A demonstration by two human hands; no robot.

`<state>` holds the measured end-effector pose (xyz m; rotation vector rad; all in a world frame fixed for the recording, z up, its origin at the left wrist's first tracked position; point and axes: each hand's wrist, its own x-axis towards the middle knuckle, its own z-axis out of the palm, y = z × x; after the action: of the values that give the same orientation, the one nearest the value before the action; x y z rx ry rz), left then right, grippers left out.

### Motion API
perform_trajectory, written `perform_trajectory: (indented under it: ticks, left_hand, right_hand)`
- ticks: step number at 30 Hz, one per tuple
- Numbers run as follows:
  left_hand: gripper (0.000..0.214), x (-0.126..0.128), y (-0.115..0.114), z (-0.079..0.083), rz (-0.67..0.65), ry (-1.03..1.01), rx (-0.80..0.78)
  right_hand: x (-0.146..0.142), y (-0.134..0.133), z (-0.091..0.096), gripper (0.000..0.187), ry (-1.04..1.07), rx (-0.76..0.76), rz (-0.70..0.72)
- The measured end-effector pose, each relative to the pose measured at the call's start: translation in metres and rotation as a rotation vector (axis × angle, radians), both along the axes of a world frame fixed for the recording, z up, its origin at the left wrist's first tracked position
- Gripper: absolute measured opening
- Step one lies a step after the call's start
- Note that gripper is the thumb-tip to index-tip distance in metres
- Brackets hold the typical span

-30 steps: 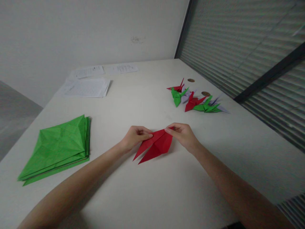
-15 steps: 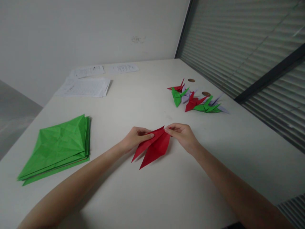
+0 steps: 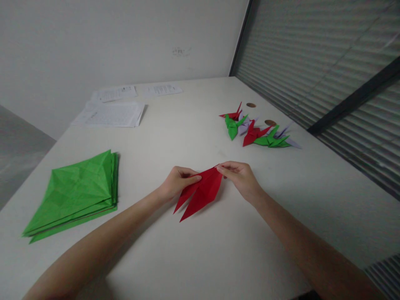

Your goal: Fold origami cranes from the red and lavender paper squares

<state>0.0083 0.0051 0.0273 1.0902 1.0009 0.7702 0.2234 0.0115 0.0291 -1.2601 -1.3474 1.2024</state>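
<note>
Red paper [image 3: 201,192], folded into a long pointed shape with two narrow tips, lies on the white table [image 3: 200,258] between both hands. Its two tips point back toward the person. The left hand [image 3: 178,181] has its fingers curled and its thumb and fingertips pinched on the near-left edge of the red paper. The right hand [image 3: 240,177] is curled too, its thumb and forefinger closed on the paper's far tip, just beside the left hand's fingertips. Both forearms rest low over the table.

Well to the left of the left hand sits a stack of green sheets [image 3: 78,193], creased and lying flat. Beyond the right hand, further from the person, a cluster of folded paper figures [image 3: 256,131] in red, green and pale lilac lies together, touching or overlapping. Two small brown discs [image 3: 251,105] sit at that cluster's far side; what they are cannot be told. Far beyond the left hand, near the wall, printed white pages [image 3: 112,113] are spread in a loose pile. Off to the right of the right hand, slatted blinds [image 3: 328,62] run along the table's edge
</note>
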Motion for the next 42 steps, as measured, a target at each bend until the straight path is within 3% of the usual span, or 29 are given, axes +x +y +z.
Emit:
perform_trajectory:
  ticks: [17, 26, 37, 40, 42]
  left_hand:
    - [0.026, 0.008, -0.008, 0.005, 0.060, -0.005, 0.031]
    - [0.026, 0.010, -0.008, 0.002, 0.095, -0.039, -0.002]
    - [0.026, 0.010, -0.010, -0.003, 0.093, -0.044, -0.016]
    - [0.027, 0.010, -0.011, -0.003, 0.071, -0.016, 0.032]
    - [0.029, 0.010, -0.012, -0.002, 0.030, 0.049, 0.145]
  right_hand:
    - [-0.010, -0.006, -0.002, 0.023, 0.024, 0.080, 0.070]
    - [-0.013, -0.008, -0.002, 0.033, 0.050, -0.013, 0.018]
    - [-0.013, -0.009, -0.003, 0.032, 0.036, -0.019, 0.015]
    - [-0.014, -0.010, -0.002, 0.032, 0.022, -0.014, 0.024]
    - [-0.014, -0.009, -0.002, 0.032, 0.020, -0.019, 0.027]
